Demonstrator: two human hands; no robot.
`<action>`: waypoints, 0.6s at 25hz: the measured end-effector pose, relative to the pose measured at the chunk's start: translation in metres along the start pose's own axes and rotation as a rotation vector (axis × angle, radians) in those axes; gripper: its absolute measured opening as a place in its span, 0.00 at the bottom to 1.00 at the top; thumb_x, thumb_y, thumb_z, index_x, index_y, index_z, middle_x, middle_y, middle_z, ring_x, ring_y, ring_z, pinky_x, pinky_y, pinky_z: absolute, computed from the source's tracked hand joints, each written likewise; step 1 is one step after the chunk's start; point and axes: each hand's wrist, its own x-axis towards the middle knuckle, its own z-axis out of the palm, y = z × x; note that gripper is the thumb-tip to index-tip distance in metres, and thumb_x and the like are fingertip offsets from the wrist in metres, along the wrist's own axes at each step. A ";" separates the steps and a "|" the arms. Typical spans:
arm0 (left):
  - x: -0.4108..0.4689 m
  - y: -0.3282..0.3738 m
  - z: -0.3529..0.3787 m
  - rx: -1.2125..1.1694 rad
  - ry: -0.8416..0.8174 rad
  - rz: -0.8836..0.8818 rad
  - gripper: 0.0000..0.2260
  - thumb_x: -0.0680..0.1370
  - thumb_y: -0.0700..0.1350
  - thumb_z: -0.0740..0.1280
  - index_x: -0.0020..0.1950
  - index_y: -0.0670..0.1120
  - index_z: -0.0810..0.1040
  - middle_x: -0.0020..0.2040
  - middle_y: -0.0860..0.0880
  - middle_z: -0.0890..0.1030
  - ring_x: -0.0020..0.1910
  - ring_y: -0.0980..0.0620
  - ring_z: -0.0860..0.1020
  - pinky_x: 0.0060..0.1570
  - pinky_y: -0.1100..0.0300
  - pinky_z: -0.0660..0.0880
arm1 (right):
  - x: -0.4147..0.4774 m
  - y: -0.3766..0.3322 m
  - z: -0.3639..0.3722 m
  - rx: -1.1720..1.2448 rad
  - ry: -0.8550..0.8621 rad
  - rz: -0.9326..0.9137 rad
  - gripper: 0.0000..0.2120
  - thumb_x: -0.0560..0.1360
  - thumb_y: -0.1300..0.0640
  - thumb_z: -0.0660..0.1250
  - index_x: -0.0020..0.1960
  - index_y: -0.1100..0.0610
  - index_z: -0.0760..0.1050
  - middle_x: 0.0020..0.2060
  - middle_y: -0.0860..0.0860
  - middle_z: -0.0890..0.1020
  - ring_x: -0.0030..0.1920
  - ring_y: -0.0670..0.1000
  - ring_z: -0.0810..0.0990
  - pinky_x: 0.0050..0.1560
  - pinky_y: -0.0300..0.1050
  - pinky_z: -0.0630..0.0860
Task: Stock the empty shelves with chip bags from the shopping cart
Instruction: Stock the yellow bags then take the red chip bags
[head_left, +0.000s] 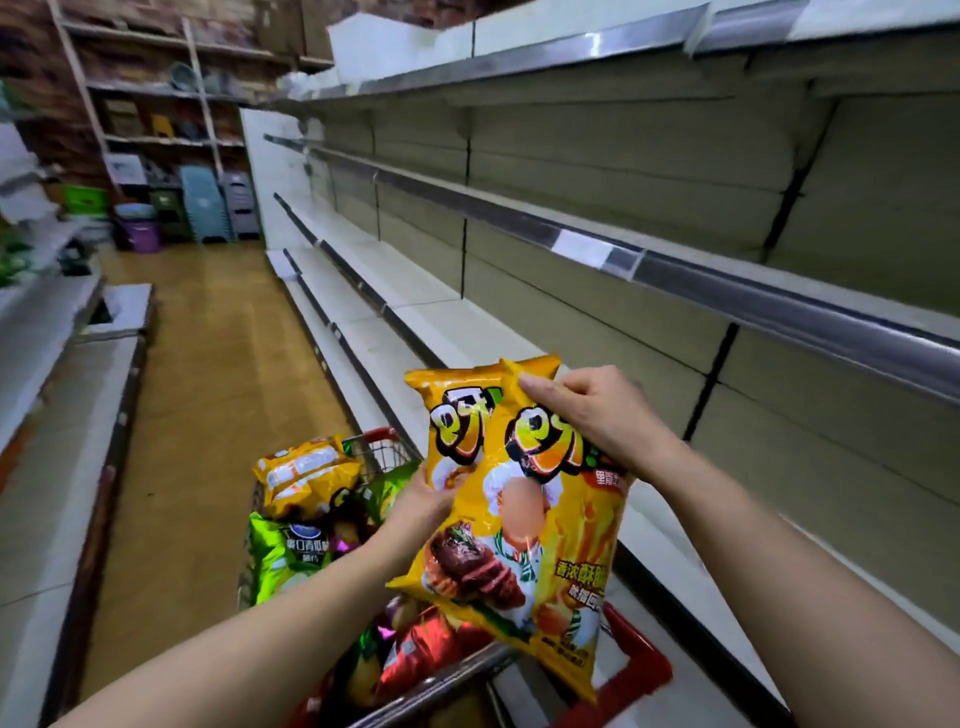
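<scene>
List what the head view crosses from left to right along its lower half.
Left-side shelving → wooden floor → green chip bag → left hand → yellow chip bags → right hand → empty shelves.

Above the shopping cart (641, 667), we see our left hand (422, 506) and right hand (602, 415) on bare forearms; the right thumbnail is short.
</scene>
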 end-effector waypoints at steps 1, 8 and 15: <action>-0.002 0.002 0.012 0.028 -0.024 0.063 0.18 0.81 0.36 0.56 0.72 0.35 0.63 0.68 0.42 0.70 0.68 0.40 0.68 0.60 0.60 0.66 | -0.010 0.004 -0.014 0.003 0.031 -0.012 0.27 0.70 0.34 0.63 0.27 0.54 0.62 0.21 0.45 0.65 0.24 0.46 0.64 0.30 0.43 0.58; -0.067 0.060 0.071 -0.120 -0.199 0.247 0.18 0.73 0.38 0.71 0.61 0.46 0.73 0.54 0.50 0.80 0.51 0.52 0.76 0.48 0.67 0.71 | -0.088 0.027 -0.122 -0.125 0.334 -0.019 0.32 0.68 0.30 0.61 0.30 0.60 0.70 0.27 0.57 0.77 0.32 0.57 0.76 0.34 0.52 0.71; -0.104 0.118 0.097 -0.266 -0.450 0.427 0.25 0.59 0.48 0.80 0.52 0.46 0.78 0.38 0.53 0.84 0.36 0.56 0.82 0.34 0.66 0.76 | -0.173 0.023 -0.193 -0.184 0.578 0.067 0.28 0.69 0.34 0.64 0.25 0.56 0.62 0.22 0.49 0.66 0.26 0.49 0.66 0.32 0.47 0.61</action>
